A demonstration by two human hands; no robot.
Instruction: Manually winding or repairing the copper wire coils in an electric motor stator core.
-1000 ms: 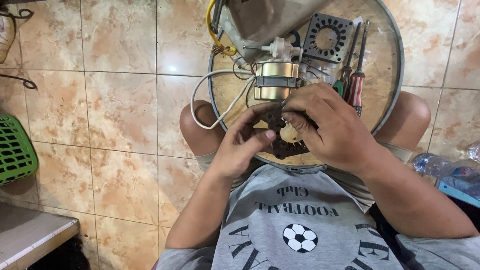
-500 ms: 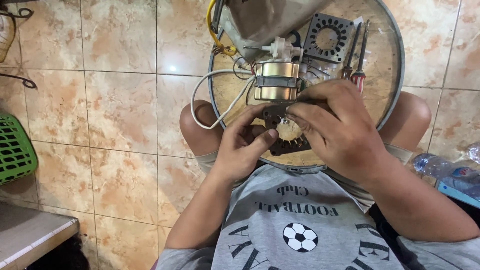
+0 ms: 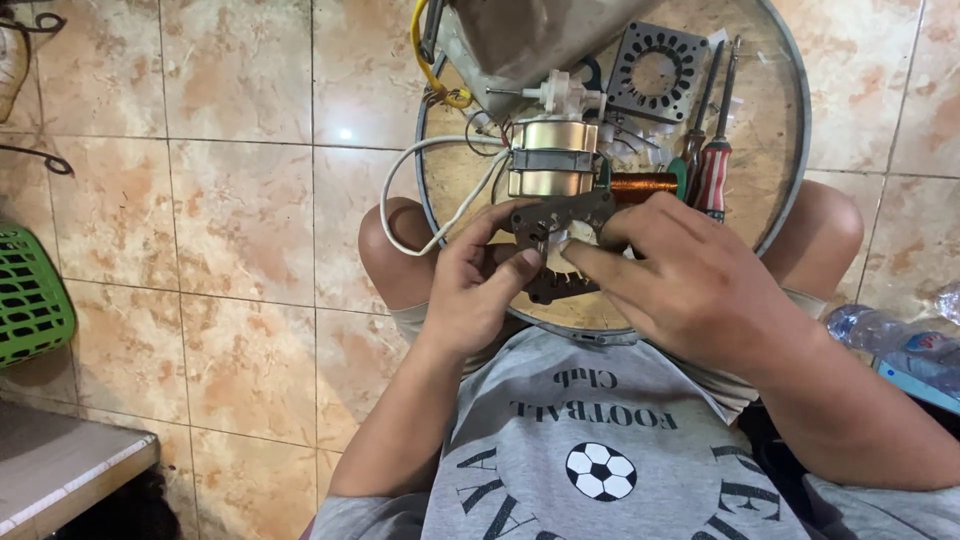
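Both hands grasp a dark stator plate (image 3: 560,225) over the round tray (image 3: 790,130): left hand (image 3: 470,290) fingers clenched on its edge, right hand (image 3: 690,285) pinching it; motor (image 3: 550,160) and screwdrivers (image 3: 712,170) lie beyond

The single head-worn camera looked steeply down, close over the person's lap, round tray (image 3: 790,120) and tiled floor (image 3: 240,220).

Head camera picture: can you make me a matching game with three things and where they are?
Things:
1. dark metal plate
2. red-handled screwdriver
3. green basket

Places:
A. at the far left, on the tiled floor
B. lying on the round tray, right of the copper coil
C. held between the left hand and right hand

Pairs: 1-C, 2-B, 3-A
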